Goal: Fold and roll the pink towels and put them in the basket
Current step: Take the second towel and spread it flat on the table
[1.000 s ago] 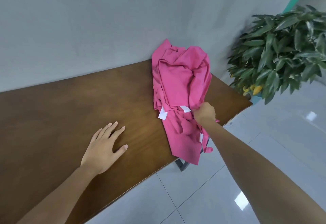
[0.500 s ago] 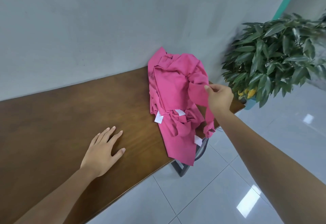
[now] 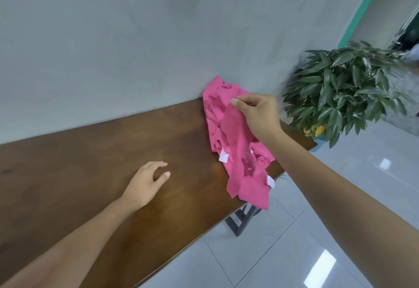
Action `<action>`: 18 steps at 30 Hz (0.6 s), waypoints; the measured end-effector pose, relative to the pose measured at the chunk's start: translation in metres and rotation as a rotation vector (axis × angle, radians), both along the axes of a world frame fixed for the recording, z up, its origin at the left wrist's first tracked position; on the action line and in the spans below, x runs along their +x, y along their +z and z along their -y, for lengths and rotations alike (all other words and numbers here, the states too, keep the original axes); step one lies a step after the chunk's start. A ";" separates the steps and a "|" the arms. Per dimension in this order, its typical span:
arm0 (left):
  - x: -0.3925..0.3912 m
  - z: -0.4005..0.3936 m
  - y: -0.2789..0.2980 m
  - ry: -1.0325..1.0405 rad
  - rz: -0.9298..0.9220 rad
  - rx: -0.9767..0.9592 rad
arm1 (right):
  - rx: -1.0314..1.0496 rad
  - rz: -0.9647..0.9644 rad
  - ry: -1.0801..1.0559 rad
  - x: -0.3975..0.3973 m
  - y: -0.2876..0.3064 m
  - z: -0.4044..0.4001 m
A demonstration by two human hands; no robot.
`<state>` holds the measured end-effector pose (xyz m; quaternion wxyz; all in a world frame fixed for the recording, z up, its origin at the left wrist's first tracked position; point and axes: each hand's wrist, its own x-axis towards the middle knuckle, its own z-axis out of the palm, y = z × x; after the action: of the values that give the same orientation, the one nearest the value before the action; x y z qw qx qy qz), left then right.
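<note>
A crumpled heap of pink towels [image 3: 217, 108] with white tags lies at the right end of the brown wooden table [image 3: 102, 151], against the wall, and part of it hangs over the front edge. My right hand [image 3: 256, 113] is raised over the heap and pinches the top edge of one pink towel [image 3: 238, 142], which hangs down from my fingers in front of the pile. My left hand [image 3: 147, 181] hovers just over the table to the left of the towels, fingers loosely curled, holding nothing. No basket is in view.
A grey wall runs behind the table. A potted plant [image 3: 344, 88] with green leaves stands on the tiled floor [image 3: 317, 231] past the table's right end. A dark metal table leg [image 3: 242, 219] shows below the front edge.
My right hand has lifted a towel's edge up and back toward the wall, drawing it off the heap. My left hand has risen from lying flat and its fingers have curled.
</note>
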<state>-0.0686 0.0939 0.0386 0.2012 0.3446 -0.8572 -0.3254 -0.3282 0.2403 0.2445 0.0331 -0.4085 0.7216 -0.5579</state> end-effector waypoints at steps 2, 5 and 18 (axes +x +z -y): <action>0.024 0.012 0.016 0.025 -0.035 -0.032 | 0.003 -0.012 0.037 0.036 0.001 0.014; 0.070 0.035 0.037 0.047 -0.065 -0.046 | -0.013 -0.019 0.091 0.089 0.001 0.039; 0.278 0.113 0.064 0.257 -0.089 -0.041 | 0.152 0.164 0.561 0.279 -0.016 0.130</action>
<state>0.2094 -0.0192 0.1030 0.2861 0.4329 -0.8025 -0.2944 -0.0495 0.1100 0.2280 0.2745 -0.5417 0.6153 -0.5026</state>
